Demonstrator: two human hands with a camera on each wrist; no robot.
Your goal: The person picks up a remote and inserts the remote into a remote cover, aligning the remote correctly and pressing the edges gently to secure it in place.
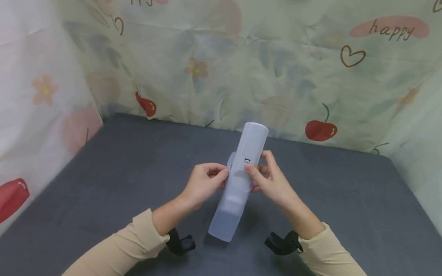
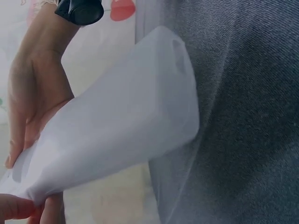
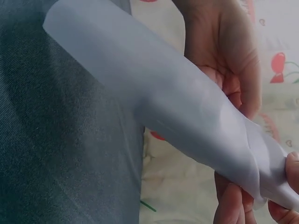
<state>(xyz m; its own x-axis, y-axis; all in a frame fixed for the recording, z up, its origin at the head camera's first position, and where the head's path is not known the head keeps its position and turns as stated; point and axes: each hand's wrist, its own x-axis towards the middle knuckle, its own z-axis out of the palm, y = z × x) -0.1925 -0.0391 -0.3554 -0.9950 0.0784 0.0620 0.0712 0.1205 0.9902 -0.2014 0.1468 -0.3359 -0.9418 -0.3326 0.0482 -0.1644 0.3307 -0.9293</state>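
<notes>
A long white plastic case (image 1: 250, 145) is held tilted above the table, its rounded end at the top and a small dark slot on its face. Its lower part is paler and translucent; in the left wrist view the case (image 2: 107, 116) shows a boxy end with an oblong hole. My right hand (image 1: 274, 181) grips the middle from the right, thumb on the front near the slot. From the left, my left hand (image 1: 206, 181) pinches the case's edge beside a rounded projecting piece (image 1: 231, 160). The right wrist view shows the left hand (image 3: 224, 51) behind the case.
A dark grey cloth-covered table (image 1: 143, 157) lies beneath. Printed curtains (image 1: 227, 67) stand at the back and both sides. Black wrist mounts (image 1: 180, 244) hang below both forearms, close to the tabletop.
</notes>
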